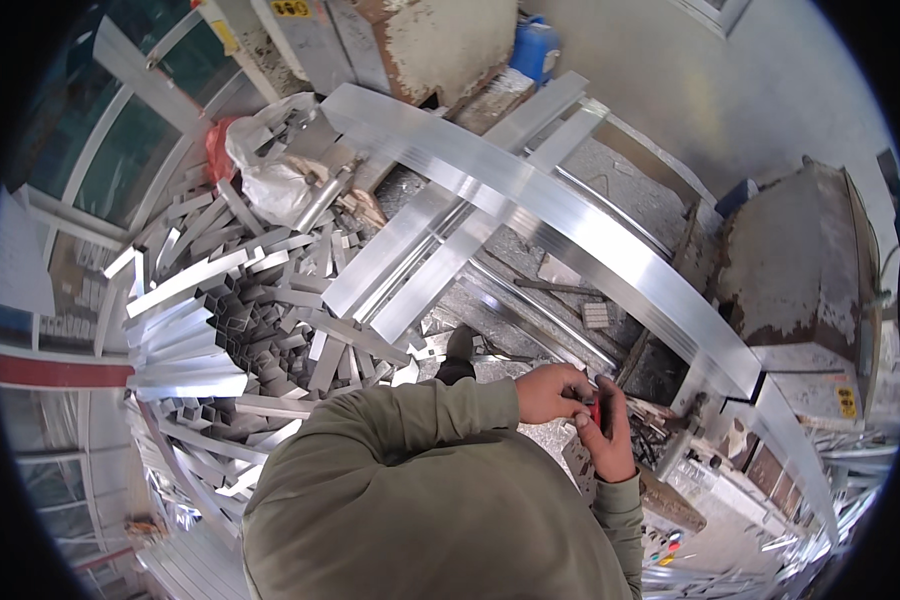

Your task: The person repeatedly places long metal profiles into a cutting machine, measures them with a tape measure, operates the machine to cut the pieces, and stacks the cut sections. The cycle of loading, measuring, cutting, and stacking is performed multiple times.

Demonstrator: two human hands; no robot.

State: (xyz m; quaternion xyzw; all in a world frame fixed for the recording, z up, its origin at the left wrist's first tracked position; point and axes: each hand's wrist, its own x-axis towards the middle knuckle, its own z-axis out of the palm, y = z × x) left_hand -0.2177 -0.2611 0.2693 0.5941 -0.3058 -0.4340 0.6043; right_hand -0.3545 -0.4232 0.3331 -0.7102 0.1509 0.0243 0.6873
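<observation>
Metalwork surrounded a person in an olive-green top [420, 490], whose two bare hands met a little right of centre. A small red object [597, 409] sat between the thumb and bent fingers of the right hand [612, 438], which appeared to grip it. The left hand [552, 391] was curled inward just beside it; whether its fingertips also pinched the object could not be told. Beyond the hands, a long, broad aluminium length [590, 237] ran diagonally over two narrower bars [385, 252], with neither hand on it, and a heap of cut metal pieces [270, 350] lay to the left. The handling looked partway along: the object was already in hand, but not yet set down or let go. What was left seemed to be the finger work and the release; its progress could not be judged, because the fingers covered all but a sliver of red
</observation>
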